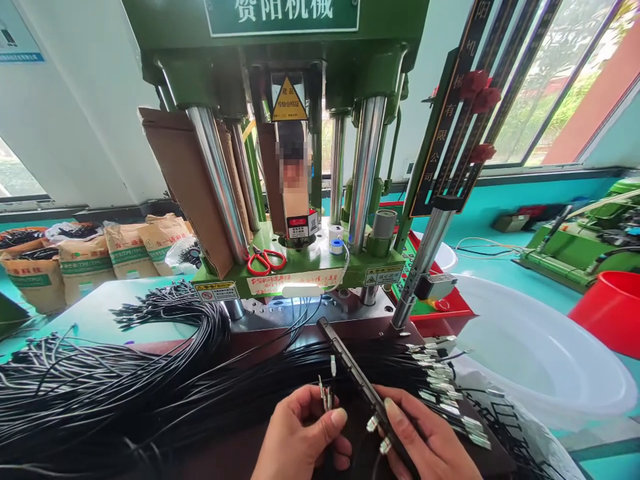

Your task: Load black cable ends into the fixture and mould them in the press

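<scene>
My left hand (303, 437) is closed, thumb against fingers, around several small metal cable connectors (327, 396) that stick up from the pinch. In my right hand (430, 437) is a long, dark slotted bar (356, 371), gripped near its lower end and slanting up to the left. Along the bar's near part, small metal plugs (373, 423) poke out from its left side. One more plug (333, 365) shows beside its upper part. Beneath both hands runs a thick bundle of black cables (290, 367), with silvery plug ends (445, 390) fanned out on the right.
A green press (310, 267) with steel columns stands directly ahead. Red-handled scissors (267, 261) lie on it. More cables (100, 373) are heaped on the left. A white tub (540, 347) and a red bucket (610, 313) are at right; sacks (83, 267) stand at back left.
</scene>
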`<state>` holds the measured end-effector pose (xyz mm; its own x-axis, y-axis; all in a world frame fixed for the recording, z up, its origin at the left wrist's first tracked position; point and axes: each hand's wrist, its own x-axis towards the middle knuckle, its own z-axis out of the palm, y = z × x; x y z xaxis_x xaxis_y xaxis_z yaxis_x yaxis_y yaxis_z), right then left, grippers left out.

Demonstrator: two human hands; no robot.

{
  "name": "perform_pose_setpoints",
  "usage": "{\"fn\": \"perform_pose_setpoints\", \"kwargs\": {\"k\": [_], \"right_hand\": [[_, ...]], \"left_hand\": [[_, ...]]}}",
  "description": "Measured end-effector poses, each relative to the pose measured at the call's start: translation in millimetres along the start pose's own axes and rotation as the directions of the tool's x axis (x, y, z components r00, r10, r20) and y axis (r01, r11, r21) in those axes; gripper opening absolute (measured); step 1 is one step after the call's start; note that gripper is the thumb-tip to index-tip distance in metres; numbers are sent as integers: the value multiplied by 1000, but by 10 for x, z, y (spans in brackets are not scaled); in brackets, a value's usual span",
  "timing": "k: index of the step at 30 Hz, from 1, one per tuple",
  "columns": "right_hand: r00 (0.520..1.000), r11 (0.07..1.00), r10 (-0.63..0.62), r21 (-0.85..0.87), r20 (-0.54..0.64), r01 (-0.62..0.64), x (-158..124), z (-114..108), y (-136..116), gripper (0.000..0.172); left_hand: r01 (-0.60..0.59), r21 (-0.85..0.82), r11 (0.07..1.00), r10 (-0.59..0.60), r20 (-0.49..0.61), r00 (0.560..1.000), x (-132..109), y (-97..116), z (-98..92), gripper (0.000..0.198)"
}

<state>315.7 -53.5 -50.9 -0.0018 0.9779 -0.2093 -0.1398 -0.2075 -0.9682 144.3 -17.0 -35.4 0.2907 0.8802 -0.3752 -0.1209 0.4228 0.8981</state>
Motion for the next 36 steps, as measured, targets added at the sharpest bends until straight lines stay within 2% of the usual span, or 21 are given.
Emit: {"fn": "perform_pose_setpoints", "kwargs": {"k": [9, 15, 18, 27, 31, 36], "right_hand": [[999, 1000, -18, -8, -37, 18, 4, 8, 18, 49], [997, 998, -46, -45, -58, 43, 10, -6, -12, 55], [999, 997, -39, -69, -30, 37, 11, -15, 1, 55], [995, 989, -94, -119, -19, 92, 22, 0, 29, 56], [992, 983, -128, -132, -13, 126, 17, 4, 15, 49], [992, 978, -122, -170, 27, 124, 11, -17, -1, 49]], "left_hand": [[-34, -49, 998, 37, 77, 996, 42, -73, 7, 48], [-8, -45, 999, 12, 84, 996, 101, -141, 1, 46], [15, -62, 998, -8, 106, 994, 149, -170, 5, 46], [117, -2, 993, -116, 54, 992, 149, -140, 76, 48], [106, 8, 994, -106, 41, 993, 149, -145, 93, 46], [91, 22, 996, -92, 43, 995, 160, -129, 88, 44]]}}
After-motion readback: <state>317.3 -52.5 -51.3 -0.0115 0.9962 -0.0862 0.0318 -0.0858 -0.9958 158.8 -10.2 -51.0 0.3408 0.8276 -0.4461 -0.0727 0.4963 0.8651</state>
